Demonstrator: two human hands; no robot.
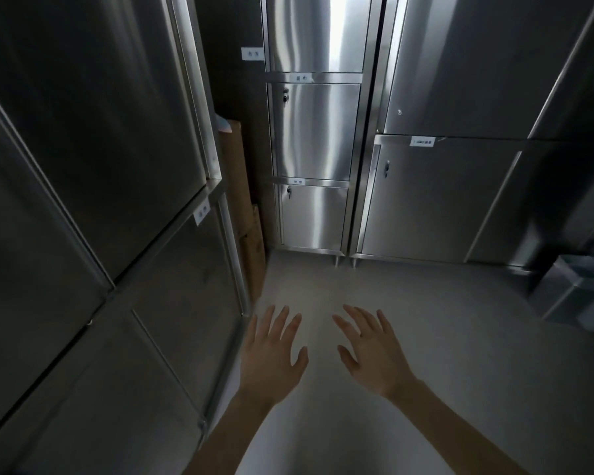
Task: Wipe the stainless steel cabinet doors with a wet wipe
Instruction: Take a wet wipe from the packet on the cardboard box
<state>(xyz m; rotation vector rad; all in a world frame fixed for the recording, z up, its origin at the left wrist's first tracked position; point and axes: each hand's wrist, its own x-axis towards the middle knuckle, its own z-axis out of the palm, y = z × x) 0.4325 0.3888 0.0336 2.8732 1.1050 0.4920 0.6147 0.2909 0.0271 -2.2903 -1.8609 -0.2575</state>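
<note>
STOREROOM, head cam: I'm watching left hand (271, 351) and right hand (374, 353) hovering over the floor (443, 320), both spread flat, fingers apart, holding nothing. No wet wipe showing. The cabinet doors (318, 132) are standing ahead, well apart from both hands. I'm counting 2 hands, 3 stacked doors on the narrow unit, 5 white labels (422, 141). Risk, imo: bare palms touching steel w/o a wipe, leaving prints; dim left side hiding streaks.

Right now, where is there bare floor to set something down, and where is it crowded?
Bare floor runs from the left hand and right hand to the far cabinets. Crowded: cardboard boxes fill the left corner beside the left cabinet; a grey bin stands at right.
</note>
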